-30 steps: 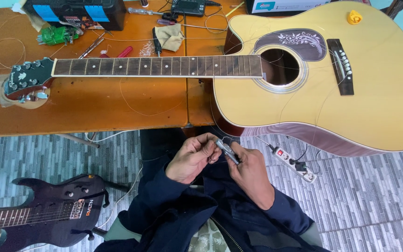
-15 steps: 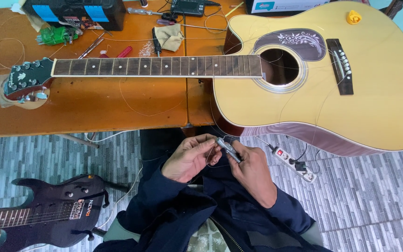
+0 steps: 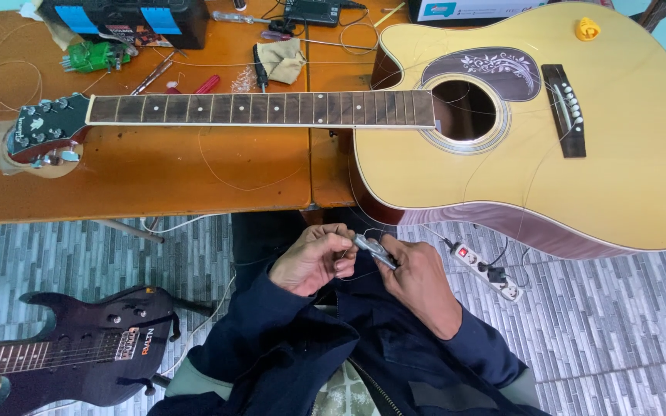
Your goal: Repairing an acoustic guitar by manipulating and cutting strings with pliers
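Right hand point(image 3: 424, 279) grasps small metal tool point(image 3: 374, 251), probably cutters, pointing up-left; left hand point(image 3: 314, 260) pinches wire point(image 3: 364, 231). Guitar point(image 3: 502, 123) on wooden bench point(image 3: 156, 177), tiled floor.

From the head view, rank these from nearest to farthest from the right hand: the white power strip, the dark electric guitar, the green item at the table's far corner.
Measured from the right hand:
1. White power strip, on the floor just to that hand's right.
2. Dark electric guitar, on the floor at lower left.
3. Green item, at the table's far left corner.

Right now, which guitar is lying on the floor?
The dark electric guitar lies on the tiled floor at lower left; the yellow acoustic guitar rests up on the wooden table.
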